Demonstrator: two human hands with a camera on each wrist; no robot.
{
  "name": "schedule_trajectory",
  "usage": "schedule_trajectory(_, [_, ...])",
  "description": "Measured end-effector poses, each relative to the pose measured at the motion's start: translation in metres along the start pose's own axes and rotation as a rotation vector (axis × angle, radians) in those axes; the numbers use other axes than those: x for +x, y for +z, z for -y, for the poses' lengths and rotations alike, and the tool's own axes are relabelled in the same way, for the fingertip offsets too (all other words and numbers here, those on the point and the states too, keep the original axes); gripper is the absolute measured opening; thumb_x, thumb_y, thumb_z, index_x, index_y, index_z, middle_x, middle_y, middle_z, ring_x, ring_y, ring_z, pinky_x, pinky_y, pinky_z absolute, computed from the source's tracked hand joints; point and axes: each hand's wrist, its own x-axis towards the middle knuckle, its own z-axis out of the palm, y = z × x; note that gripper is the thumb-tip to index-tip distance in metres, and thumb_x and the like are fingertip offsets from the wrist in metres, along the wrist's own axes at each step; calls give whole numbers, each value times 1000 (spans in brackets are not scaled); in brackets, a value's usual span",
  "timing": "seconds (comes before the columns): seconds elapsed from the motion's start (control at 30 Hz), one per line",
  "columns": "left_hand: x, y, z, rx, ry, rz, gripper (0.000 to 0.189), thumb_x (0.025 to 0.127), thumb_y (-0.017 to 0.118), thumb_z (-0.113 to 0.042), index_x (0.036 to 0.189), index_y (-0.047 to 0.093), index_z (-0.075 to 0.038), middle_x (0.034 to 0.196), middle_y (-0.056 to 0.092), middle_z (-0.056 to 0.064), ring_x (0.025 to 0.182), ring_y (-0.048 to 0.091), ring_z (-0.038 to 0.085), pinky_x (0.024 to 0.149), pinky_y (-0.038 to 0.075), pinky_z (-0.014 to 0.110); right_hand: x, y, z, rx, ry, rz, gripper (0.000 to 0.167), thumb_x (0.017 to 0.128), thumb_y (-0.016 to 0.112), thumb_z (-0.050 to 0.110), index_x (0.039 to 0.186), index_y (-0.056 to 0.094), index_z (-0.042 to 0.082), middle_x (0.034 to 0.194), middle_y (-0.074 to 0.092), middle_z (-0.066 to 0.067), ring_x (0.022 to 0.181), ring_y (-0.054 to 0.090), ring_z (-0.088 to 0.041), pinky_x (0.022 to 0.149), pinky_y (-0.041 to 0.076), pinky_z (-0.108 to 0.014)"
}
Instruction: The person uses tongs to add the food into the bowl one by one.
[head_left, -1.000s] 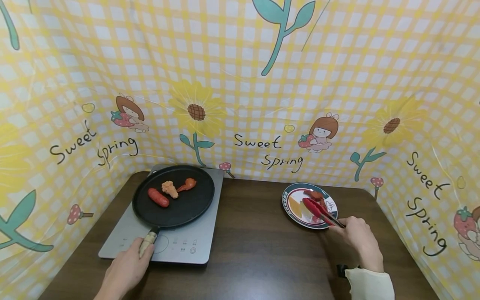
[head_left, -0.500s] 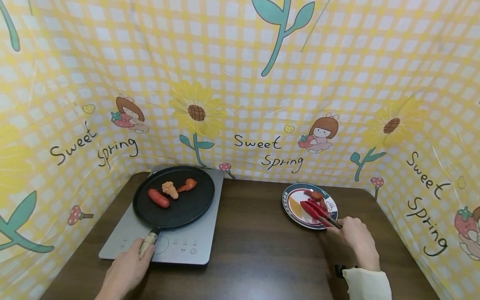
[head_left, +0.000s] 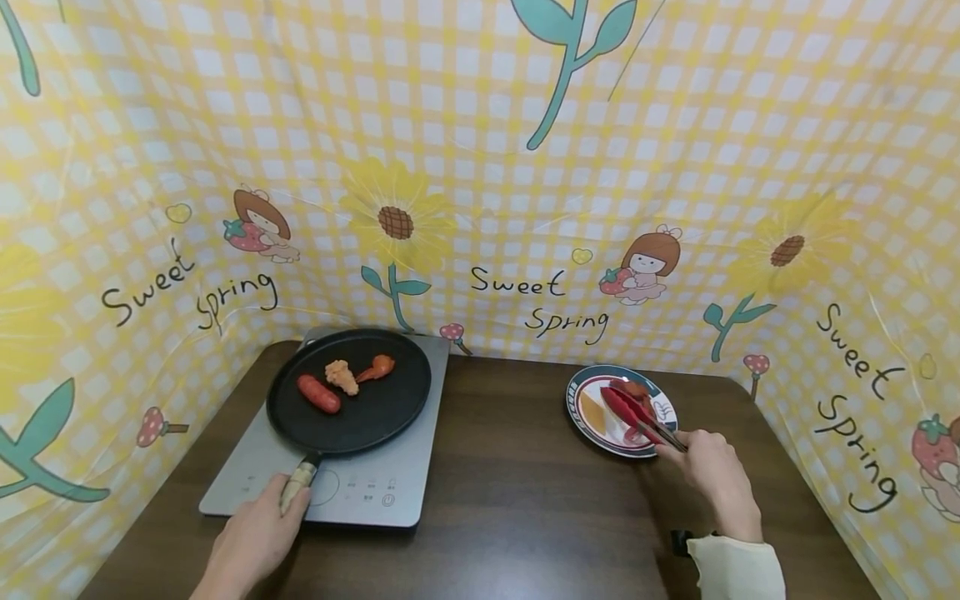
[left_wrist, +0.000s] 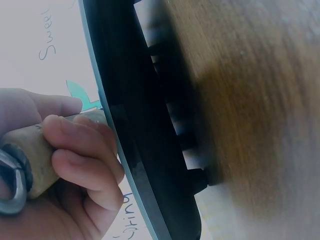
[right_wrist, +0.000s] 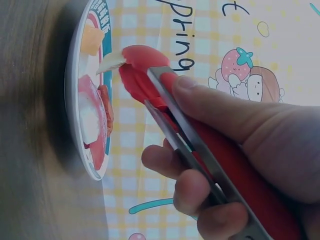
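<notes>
My left hand [head_left: 258,529] grips the wooden handle [left_wrist: 35,155] of a round black frying pan [head_left: 375,429]. In the pan lie a red sausage [head_left: 318,394], a piece of fried chicken [head_left: 342,377] and an orange-red drumstick-like piece [head_left: 382,367]. My right hand [head_left: 712,475] holds red-and-metal tongs [right_wrist: 200,155], thumb on one arm and fingers curled under the other. In the right wrist view a pale thin food piece [right_wrist: 111,62] sticks out from the tongs' nearly closed tips, above a plate [head_left: 582,437]. On it, partly hidden, are a yellow-orange slice [right_wrist: 91,40] and a pink-white bacon-like piece [right_wrist: 95,115].
The pan stands on a silver induction cooker [head_left: 405,492] at the left of a dark wooden table [head_left: 510,492]. A yellow checked cloth [head_left: 495,183] encloses the back and sides. A reddish-brown food piece [head_left: 630,387] lies at the plate's far side.
The tongs' tips shift slightly left over the plate, then rise a little away from it. My left hand and the pan stay in place; the head view shifts slightly.
</notes>
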Motion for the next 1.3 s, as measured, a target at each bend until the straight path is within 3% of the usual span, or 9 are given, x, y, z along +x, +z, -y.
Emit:
schedule_trajectory(0.13, [-1,0,0,-5,7,-5,63,97,37,-55,128,42,0,77,54,10,64,49,25,52,37,40,1,1,1,1,-4,-28,40,88,64,42,101,70,5,79,60,-21,68,56,-33,57,42,-45])
schedule_trajectory(0.27, [-2,0,0,-9,11,-9,63,97,37,-54,128,42,0,75,52,9,62,48,24,52,36,39,1,3,1,21,-22,-73,51,87,65,43,117,66,1,98,62,-31,81,61,-44,65,45,-54])
schedule_trajectory(0.6, [0,0,0,-4,22,-15,62,97,38,-53,127,42,1,77,54,11,64,50,26,52,37,41,3,8,6,34,-71,-169,48,87,68,39,112,67,-3,95,64,-30,82,62,-46,69,45,-55])
schedule_trajectory(0.83, [2,-2,-2,-6,-3,29,66,97,37,-54,130,39,4,79,55,11,64,48,24,54,38,40,6,7,18,27,-83,-167,50,86,69,36,114,65,-5,100,62,-33,82,62,-45,71,47,-54])
schedule_trajectory(1.07, [3,-2,-3,2,-9,40,67,97,37,-53,130,38,5,84,57,16,68,50,26,56,39,42,9,6,31,29,-105,-171,50,85,71,35,118,64,-2,85,64,-30,68,60,-36,61,46,-47])
schedule_trajectory(1.3, [3,-3,-3,5,-10,43,69,97,36,-55,130,38,5,86,58,18,68,51,26,56,39,42,12,4,44,40,-137,-169,46,85,71,35,118,66,2,86,66,-23,70,59,-34,62,45,-45])
